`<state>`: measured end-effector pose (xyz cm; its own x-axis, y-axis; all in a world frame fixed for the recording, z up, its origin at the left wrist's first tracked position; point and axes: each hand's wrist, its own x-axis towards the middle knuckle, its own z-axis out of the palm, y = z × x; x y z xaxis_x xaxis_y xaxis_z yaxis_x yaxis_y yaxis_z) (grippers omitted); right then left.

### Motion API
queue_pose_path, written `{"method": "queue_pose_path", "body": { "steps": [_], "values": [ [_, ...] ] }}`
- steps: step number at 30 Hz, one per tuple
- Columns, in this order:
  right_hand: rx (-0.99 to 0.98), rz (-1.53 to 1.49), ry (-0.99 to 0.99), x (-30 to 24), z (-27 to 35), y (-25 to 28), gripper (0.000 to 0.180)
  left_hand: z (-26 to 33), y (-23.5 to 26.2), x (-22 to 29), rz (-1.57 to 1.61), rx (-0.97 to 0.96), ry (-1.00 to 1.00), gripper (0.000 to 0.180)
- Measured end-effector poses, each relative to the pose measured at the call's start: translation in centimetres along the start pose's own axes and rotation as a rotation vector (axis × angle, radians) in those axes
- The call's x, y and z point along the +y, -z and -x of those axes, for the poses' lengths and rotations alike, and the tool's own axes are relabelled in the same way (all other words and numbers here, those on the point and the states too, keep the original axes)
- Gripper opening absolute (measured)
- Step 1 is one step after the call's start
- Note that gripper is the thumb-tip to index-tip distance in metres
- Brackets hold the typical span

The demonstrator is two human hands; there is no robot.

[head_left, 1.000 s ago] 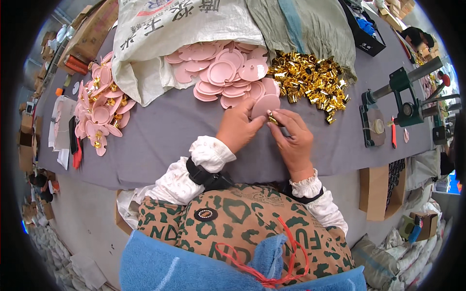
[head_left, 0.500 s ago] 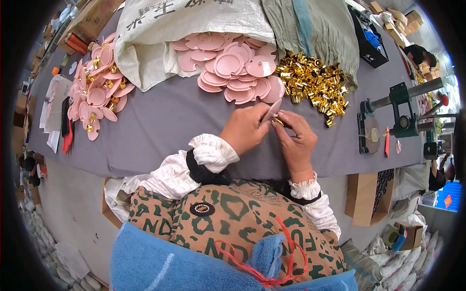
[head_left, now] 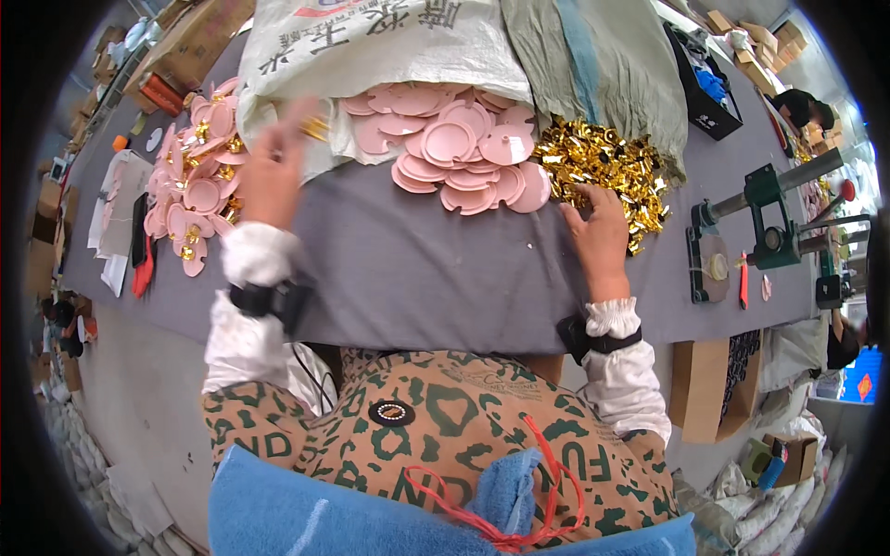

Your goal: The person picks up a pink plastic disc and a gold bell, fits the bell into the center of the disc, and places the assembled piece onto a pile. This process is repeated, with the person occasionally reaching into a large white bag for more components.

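Observation:
My left hand (head_left: pixel 271 181), blurred by motion, is raised at the left of the table. It is closed on a pink disc (head_left: pixel 298 119), also smeared, with a gold piece (head_left: pixel 316 128) at its side. My right hand (head_left: pixel 601 232) rests at the near edge of a heap of shiny gold pieces (head_left: pixel 616 171), thumb and fingers apart, fingertips among them. Between the hands, flat pink discs (head_left: pixel 454 139) with notched rims spill from a white woven sack (head_left: pixel 389 60). Farther left lies a pile of pink discs with gold pieces on them (head_left: pixel 201 195).
A green-framed hand press (head_left: pixel 765 218) stands at the right of the grey-covered table (head_left: pixel 436 278). A grey-green sack (head_left: pixel 612 74) lies behind the gold heap, and a black box (head_left: pixel 705 88) sits at the back right. An open carton (head_left: pixel 700 389) is below the table's right edge.
My hands were together over the table with a disc and a gold piece. The left has swung left with the disc; the right has moved right to the gold heap.

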<state>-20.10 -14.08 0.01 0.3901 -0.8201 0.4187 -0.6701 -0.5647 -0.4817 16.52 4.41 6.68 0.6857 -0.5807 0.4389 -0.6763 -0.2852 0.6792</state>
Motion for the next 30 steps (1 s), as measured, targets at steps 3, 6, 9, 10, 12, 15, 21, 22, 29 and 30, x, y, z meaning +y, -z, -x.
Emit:
{"method": "queue_pose_path", "body": {
  "steps": [3, 6, 9, 10, 12, 15, 21, 22, 29, 30],
  "values": [
    [-0.026, 0.003, -0.019, 0.9, -0.3, -1.5, 0.027, -6.4, 6.0, -5.2, -0.391, 0.217, -0.217, 0.038],
    [-0.036, -0.037, -0.084, 0.6, -0.3, -1.2, 0.023, -7.4, 5.1, -5.8, -0.362, 0.266, -0.353, 0.039],
    [-0.056, -0.054, -0.160, -0.5, 1.3, 0.4, 0.016, -2.1, -2.9, -0.3, 0.137, -0.134, -0.134, 0.039],
    [-0.105, -0.146, -0.207, -0.8, 1.8, 0.6, 0.014, -0.3, -5.3, 1.4, 0.068, -0.258, -0.116, 0.038],
    [-0.116, -0.308, -0.260, -0.6, 3.2, 0.5, 0.017, 2.2, -10.7, 2.6, 0.071, -0.212, -0.440, 0.035],
    [-0.081, -0.181, -0.068, -1.7, 3.8, 2.1, 0.022, 2.8, -13.9, 2.8, -0.051, -0.195, -0.598, 0.035],
    [-0.048, -0.209, -0.124, 0.4, 5.1, 2.3, 0.033, 3.4, -12.3, 5.1, -0.061, -0.367, -0.504, 0.024],
    [-0.033, -0.403, -0.208, -0.7, 4.9, 2.5, 0.031, 4.0, -12.0, 5.5, 0.153, -0.427, -0.231, 0.025],
    [0.064, -0.741, 0.004, -6.6, 4.1, 2.2, 0.031, 10.4, -11.3, 10.4, 0.842, -0.772, 0.292, 0.029],
    [0.062, -0.709, 0.082, -6.9, 4.1, 2.1, 0.032, 11.1, -12.0, 9.8, 0.832, -0.752, 0.223, 0.028]
  ]
}}
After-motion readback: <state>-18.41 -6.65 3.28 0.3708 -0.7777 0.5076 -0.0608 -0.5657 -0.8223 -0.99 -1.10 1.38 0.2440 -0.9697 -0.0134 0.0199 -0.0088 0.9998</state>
